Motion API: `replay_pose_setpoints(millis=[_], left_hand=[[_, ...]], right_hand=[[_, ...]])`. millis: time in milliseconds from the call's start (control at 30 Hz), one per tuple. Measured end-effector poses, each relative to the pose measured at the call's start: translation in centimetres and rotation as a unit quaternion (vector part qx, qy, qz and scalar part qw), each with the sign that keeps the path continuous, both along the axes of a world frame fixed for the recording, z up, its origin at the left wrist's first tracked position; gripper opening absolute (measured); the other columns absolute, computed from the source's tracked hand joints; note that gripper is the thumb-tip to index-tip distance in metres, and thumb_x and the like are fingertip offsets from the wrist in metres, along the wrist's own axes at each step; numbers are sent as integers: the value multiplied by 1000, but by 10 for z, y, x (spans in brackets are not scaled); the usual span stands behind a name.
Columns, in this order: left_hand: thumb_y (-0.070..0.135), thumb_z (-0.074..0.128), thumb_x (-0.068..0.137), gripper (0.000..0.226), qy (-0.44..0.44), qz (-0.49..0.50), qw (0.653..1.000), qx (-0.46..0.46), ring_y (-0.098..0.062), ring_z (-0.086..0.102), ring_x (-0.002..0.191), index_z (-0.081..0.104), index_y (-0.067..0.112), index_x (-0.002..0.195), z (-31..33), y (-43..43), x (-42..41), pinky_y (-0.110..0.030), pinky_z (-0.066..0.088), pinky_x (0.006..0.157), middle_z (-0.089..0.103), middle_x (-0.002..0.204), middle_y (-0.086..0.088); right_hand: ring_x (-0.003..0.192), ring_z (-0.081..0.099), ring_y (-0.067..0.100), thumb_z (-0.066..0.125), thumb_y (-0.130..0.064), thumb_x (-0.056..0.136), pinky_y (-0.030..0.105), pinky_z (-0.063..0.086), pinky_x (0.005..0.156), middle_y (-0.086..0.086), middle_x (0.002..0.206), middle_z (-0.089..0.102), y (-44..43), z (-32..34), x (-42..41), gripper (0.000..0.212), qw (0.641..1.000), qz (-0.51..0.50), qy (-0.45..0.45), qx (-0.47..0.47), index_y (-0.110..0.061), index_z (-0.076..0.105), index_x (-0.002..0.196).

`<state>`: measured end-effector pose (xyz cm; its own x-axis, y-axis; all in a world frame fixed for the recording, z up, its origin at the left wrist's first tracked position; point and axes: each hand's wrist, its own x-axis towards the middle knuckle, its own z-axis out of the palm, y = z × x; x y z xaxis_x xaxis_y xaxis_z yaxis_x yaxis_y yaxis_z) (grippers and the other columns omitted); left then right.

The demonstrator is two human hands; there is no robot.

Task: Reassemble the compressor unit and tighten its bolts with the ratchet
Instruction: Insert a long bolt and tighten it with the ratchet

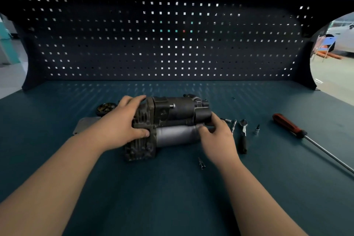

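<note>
Both hands hold the compressor unit [172, 119] on the workbench [172, 197]: left hand [122, 126] curled round its finned end, right hand [217, 137] gripping the cylinder end. Beside that hand lies the ratchet [243, 137], a red-handled screwdriver [287, 125] farther right.

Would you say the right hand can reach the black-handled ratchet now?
Probably yes: the black-handled ratchet lies uncovered just beside the right hand, which must first release the dark metal compressor unit.
</note>
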<state>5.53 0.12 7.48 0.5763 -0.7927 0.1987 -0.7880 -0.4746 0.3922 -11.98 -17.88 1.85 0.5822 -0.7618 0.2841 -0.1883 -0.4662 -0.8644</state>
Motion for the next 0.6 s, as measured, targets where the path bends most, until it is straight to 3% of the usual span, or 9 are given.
replay_pose_setpoints(millis=[67,167,233,300,400,500,600], left_hand=[[43,78,72,109,10,25,1000,-17,-7,40,113,1,41,148,-1,3,-4,-21,37,85,15,138,23],[28,76,74,106,45,84,986,-133,-15,21,135,3,38,149,-24,4,-30,-31,26,109,6,142,29],[14,73,71,93,-3,124,957,-262,-19,10,139,21,27,147,-46,2,-61,-38,15,113,5,148,18],[11,67,70,73,-114,93,931,-333,-28,15,135,36,21,136,-57,-4,-91,-43,18,111,16,148,1],[23,57,70,47,-267,-50,917,-292,-32,37,120,55,18,117,-63,-28,-118,-47,32,104,44,127,-9],[20,65,73,36,-191,-116,960,-167,-26,52,101,66,14,109,-68,-57,-143,-43,46,87,58,107,-4],[26,53,87,33,-138,-100,984,-45,-24,48,107,58,17,118,-72,-91,-157,-37,41,90,52,115,-1]], right_hand=[[92,44,-3,51,-19,89,22,30,77,-6,115,50,2,0,1,35,1000,-1,4,-10,-29,56,123],[118,45,20,51,-15,88,28,34,94,0,129,47,-3,3,-4,45,999,-26,35,-28,-20,49,134],[125,42,25,48,-13,89,34,34,99,4,137,45,-17,7,-11,49,990,-72,92,-77,-16,45,138],[127,39,28,46,-18,91,41,37,97,7,139,43,-42,14,-20,47,964,-135,187,-134,-14,43,138],[127,38,31,47,-31,94,43,40,95,11,139,41,-82,21,-34,47,923,-207,296,-129,-10,41,135],[119,49,32,48,-40,93,39,43,88,11,132,49,-98,9,-43,46,906,-196,367,-83,-11,47,128],[91,55,27,56,-44,86,33,42,73,4,109,58,-96,-5,-43,33,906,-165,384,-65,-21,55,108]])
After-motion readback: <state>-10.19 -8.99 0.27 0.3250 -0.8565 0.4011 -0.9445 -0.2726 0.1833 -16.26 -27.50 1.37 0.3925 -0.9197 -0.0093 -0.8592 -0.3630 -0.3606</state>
